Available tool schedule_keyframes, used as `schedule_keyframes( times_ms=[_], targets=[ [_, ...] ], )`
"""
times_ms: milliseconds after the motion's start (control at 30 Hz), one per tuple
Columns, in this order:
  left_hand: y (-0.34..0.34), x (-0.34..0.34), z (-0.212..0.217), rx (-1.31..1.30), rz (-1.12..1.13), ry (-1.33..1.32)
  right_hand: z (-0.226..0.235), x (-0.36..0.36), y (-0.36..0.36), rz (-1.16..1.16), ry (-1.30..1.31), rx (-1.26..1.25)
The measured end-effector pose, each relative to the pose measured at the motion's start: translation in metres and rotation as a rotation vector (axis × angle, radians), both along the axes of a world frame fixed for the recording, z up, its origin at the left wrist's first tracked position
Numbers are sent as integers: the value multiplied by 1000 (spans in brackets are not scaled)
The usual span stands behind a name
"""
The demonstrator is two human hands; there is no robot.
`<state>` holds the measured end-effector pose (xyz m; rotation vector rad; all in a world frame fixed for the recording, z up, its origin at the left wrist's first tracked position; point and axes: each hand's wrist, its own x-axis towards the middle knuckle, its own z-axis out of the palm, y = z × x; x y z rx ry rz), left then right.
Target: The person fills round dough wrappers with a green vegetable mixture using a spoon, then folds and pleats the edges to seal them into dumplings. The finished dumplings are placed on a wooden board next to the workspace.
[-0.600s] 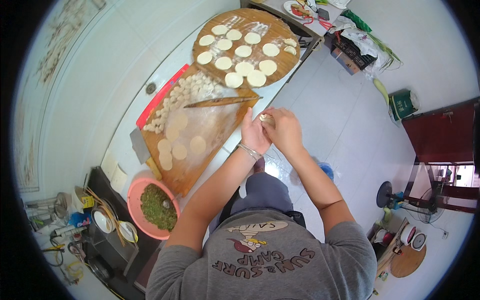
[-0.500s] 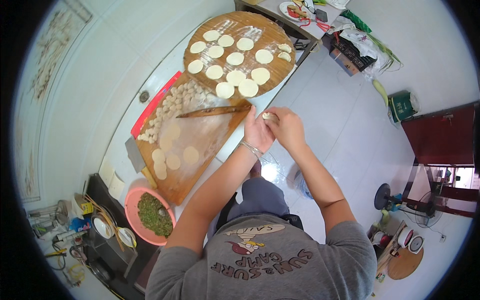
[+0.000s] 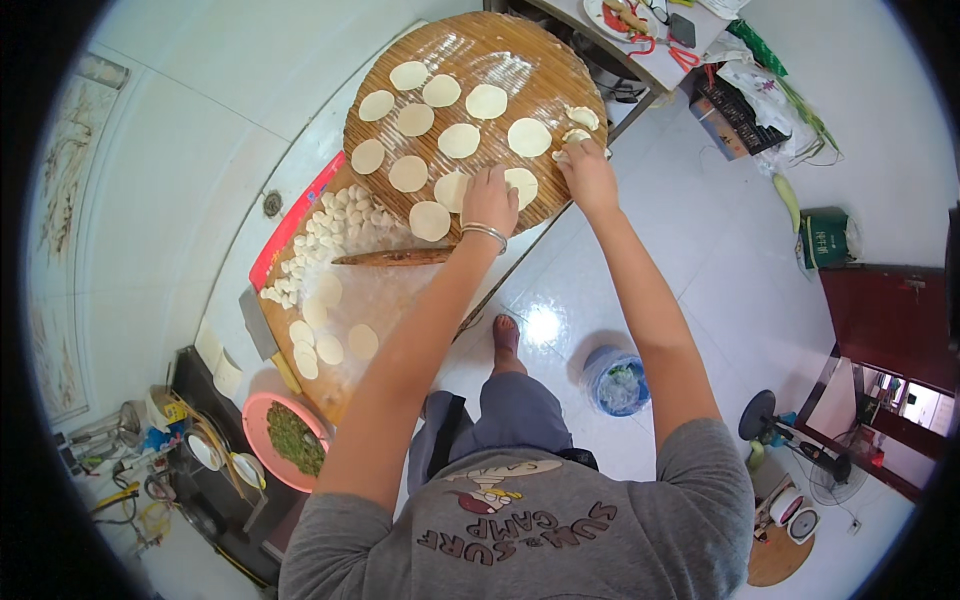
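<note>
At the near right rim of the round wooden board (image 3: 440, 62), my right hand (image 3: 588, 178) has its fingers closed round a folded dumpling (image 3: 559, 157), largely covered by the hand. Just beyond it lie two other finished dumplings (image 3: 582, 118). My left hand (image 3: 490, 205), with metal bangles at the wrist, is over the board's near edge. Its fingers are curled down on a round dough wrapper that they mostly hide, between two flat wrappers (image 3: 521, 188). More flat wrappers (image 3: 459, 140) are spread over the board.
Left of the board, a floured cutting board (image 3: 380, 290) carries a rolling pin (image 3: 395, 257), dough pieces (image 3: 340, 215) and several wrappers. A cleaver (image 3: 262, 325) lies at its edge. A pink bowl (image 3: 262, 455) holds green filling. A blue bucket (image 3: 617, 382) stands on the floor.
Both hands have moved forward from in front of the cutting board to the round board. The right hand has brought the dumpling beside the other two; the left has come down on a wrapper.
</note>
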<state>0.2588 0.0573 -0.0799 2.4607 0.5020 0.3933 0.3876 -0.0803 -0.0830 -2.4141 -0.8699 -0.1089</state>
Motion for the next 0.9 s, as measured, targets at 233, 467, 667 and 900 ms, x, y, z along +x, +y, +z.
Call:
schedule_keyframes(
  times_ms=[233,467,667,900],
  targets=[
    [-1,21,-13,104,37,144,0,-5,0,-3,-120,12],
    [14,38,-29,-84,93,349,6,-54,-24,-125,-4,243],
    [5,3,-11,-522,-108,-42,14,-95,-17,-150,257,460],
    [15,-108,20,-1229,119,-182,44,-165,20,101,392,514]
  ],
)
